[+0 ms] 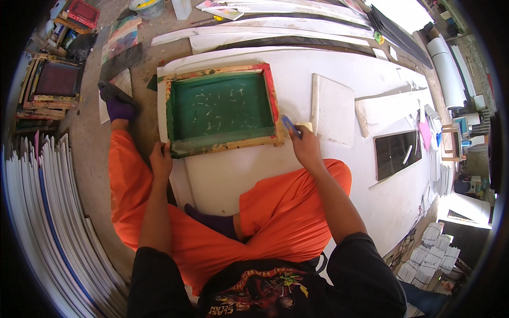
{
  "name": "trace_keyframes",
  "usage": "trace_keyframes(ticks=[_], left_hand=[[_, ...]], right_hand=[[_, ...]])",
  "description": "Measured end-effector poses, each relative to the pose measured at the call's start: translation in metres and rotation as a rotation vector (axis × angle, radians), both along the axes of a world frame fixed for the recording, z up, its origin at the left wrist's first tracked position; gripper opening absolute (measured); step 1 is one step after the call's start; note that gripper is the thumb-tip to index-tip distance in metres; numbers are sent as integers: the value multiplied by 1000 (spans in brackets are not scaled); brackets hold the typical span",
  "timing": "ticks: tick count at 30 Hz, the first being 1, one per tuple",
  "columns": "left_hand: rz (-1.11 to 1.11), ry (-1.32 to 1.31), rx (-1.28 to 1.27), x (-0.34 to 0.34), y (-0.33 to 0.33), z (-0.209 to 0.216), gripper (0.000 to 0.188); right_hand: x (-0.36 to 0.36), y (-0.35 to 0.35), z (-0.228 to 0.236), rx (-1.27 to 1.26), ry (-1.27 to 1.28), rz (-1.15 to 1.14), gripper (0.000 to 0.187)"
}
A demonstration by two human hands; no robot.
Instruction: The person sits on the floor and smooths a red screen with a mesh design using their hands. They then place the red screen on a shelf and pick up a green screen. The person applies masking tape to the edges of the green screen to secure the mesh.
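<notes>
A wooden-framed printing screen (222, 106) with green mesh and pale squiggly marks lies in front of me, its right side painted red. My left hand (160, 158) is closed on the frame's near left corner. Just off the near right corner, my right hand (306, 146) is closed around a small blue piece (288, 124). A cream-coloured block (304, 126) shows beside those fingers; I cannot tell whether the two are one tool. Beneath the screen is a large white sheet (222, 183).
A flat white panel (335, 108) lies right of my right hand, with a black panel (395, 153) farther right. Long white strips (265, 26) lie along the far side. Stacked sheets (47, 212) stand at left, below other wooden frames (55, 79). My crossed legs (212, 233) are close in front.
</notes>
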State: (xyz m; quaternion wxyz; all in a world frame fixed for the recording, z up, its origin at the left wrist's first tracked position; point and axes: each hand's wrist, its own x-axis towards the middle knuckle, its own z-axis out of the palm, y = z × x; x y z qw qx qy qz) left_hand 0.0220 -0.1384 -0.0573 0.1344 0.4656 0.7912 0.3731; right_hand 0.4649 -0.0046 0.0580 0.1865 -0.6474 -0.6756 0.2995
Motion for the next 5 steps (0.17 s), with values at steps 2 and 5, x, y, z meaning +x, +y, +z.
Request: trace_keyframes(ticks=[2, 5], left_hand=[[14, -10, -16, 1, 0, 3, 26], [35, -33, -65, 1, 1, 5, 24]], right_hand=[[-8, -7, 6, -159, -159, -5, 43], [-10, -18, -10, -155, -291, 45, 47]])
